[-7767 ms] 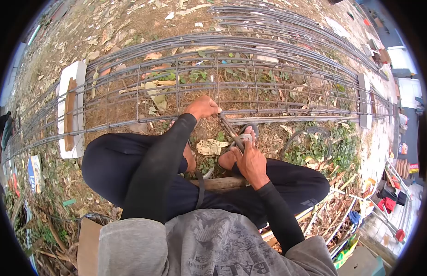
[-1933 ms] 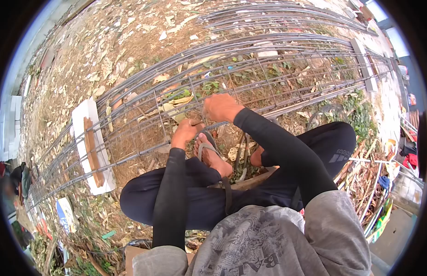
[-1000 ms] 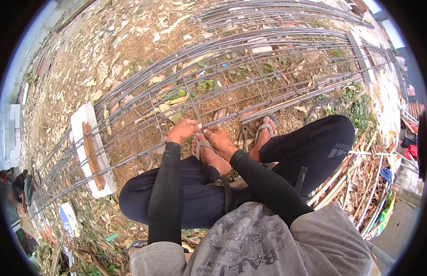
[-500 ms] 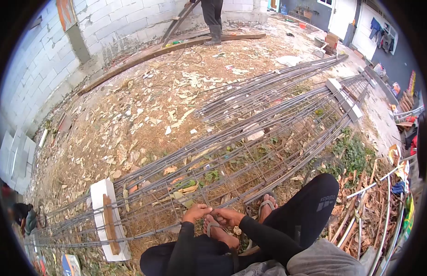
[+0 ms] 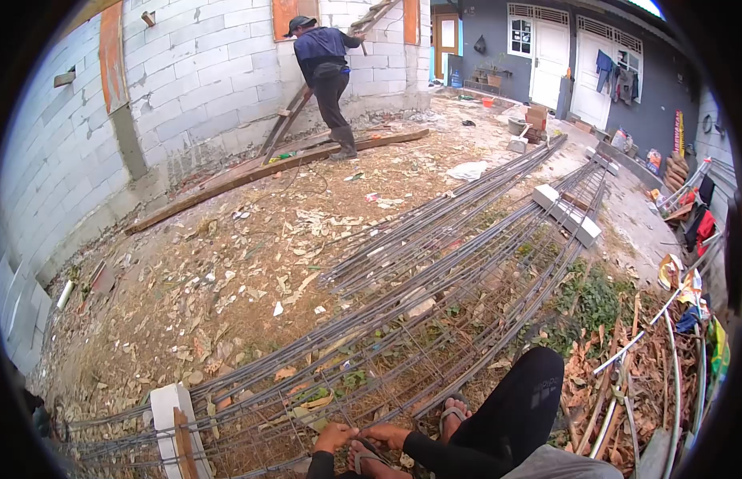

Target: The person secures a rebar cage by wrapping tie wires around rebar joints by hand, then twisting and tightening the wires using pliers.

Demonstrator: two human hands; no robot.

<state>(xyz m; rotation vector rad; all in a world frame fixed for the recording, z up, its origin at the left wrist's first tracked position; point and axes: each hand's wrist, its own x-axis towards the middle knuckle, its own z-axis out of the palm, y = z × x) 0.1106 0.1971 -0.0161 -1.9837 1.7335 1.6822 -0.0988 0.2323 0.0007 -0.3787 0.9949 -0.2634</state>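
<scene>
My left hand (image 5: 336, 437) and my right hand (image 5: 385, 435) meet low in the head view, fingertips pinched close together. Whatever is between the fingers is too small to make out. Both are at the near edge of a long mesh of steel reinforcing bars (image 5: 435, 351), crossed by thinner rods. My sandalled feet are close by: one sandal (image 5: 371, 453) is just below the hands, the other sandal (image 5: 452, 413) to their right. A white block (image 5: 173, 419) with a wooden strip (image 5: 185, 447) on it lies at the mesh's left part.
Another white block (image 5: 566, 214) sits at the far end of the bars. Beyond, a co-worker (image 5: 323, 76) leans over a wooden ladder (image 5: 287, 120) against the block wall (image 5: 203, 80). A long timber beam (image 5: 267, 169) lies on the ground. Pipes (image 5: 670, 383) and dry leaves lie at right.
My view has tilted upward, so my hands sit lower in the frame and the co-worker's whole body shows. My hands stay together, fingers still pinched.
</scene>
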